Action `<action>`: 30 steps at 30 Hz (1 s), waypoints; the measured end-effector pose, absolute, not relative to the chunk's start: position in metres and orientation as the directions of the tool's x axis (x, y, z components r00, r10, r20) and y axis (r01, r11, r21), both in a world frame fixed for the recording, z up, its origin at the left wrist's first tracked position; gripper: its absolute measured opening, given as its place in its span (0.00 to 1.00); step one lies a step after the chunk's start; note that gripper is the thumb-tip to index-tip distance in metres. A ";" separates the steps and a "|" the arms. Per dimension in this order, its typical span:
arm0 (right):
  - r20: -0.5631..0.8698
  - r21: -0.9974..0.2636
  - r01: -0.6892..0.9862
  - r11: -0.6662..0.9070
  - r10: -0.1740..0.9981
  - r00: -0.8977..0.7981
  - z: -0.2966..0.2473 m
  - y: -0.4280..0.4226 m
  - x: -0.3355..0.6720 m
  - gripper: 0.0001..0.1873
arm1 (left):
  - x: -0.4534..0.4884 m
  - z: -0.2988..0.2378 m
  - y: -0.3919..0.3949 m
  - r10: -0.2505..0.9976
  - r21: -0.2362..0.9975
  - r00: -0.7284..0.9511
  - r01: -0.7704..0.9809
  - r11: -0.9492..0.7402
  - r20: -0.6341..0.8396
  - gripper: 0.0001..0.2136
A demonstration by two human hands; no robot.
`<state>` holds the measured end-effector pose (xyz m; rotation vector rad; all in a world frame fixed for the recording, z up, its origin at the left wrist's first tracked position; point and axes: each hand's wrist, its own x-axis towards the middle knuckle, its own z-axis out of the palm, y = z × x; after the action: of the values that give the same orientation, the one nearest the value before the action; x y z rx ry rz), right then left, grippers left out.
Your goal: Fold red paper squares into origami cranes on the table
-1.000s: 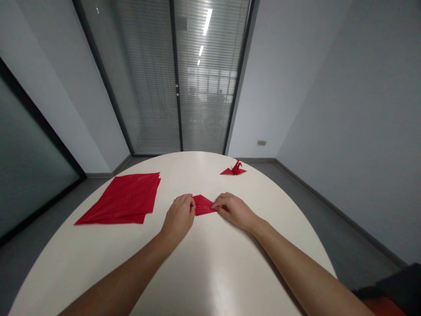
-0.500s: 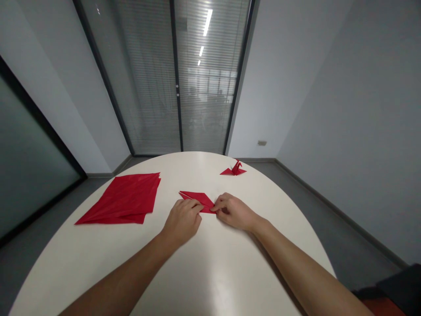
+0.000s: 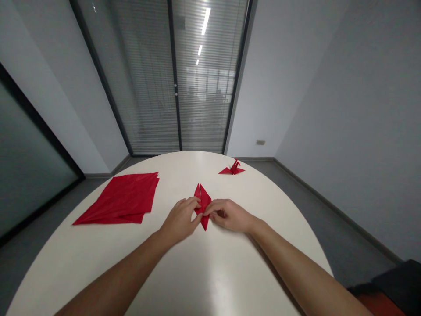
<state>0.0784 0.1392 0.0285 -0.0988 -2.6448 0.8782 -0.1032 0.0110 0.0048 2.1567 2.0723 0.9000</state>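
A folded piece of red origami paper lies on the table between my hands. It is a narrow diamond, with a split point facing away from me and a single point facing me. My left hand grips its left edge, thumb low and fingers higher up. From the right, my right hand pinches it near the middle with curled fingers. The fingers cover parts of the paper's lower half on both sides.
The round white table fills the foreground. A stack of red paper sheets lies at the left. Toward the far right edge stands a folded red paper crane. A dark and orange object, perhaps a chair, shows at the lower right.
The folded paper has turned from lying sideways to pointing away from me, its split end swinging from the left to the far side. Both hands have shifted slightly with it.
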 end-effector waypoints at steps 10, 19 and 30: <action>0.405 -0.372 -0.004 0.928 0.158 -0.901 0.021 0.154 0.077 0.21 | -0.112 0.010 0.006 0.961 0.436 0.012 0.889 -0.136 0.277 0.12; 0.391 -0.435 -0.015 0.900 0.174 -0.904 0.021 0.152 0.077 0.17 | -0.116 0.011 0.003 0.962 0.416 0.086 0.889 -0.191 0.259 0.20; 0.375 -0.451 0.011 0.893 0.201 -0.905 0.022 0.151 0.077 0.14 | -0.116 0.020 -0.001 0.974 0.416 0.141 0.886 -0.205 0.180 0.24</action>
<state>0.0772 0.1510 0.0215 -0.1549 -2.6400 0.6254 -0.1161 -0.0014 0.0203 2.2042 1.8323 0.6125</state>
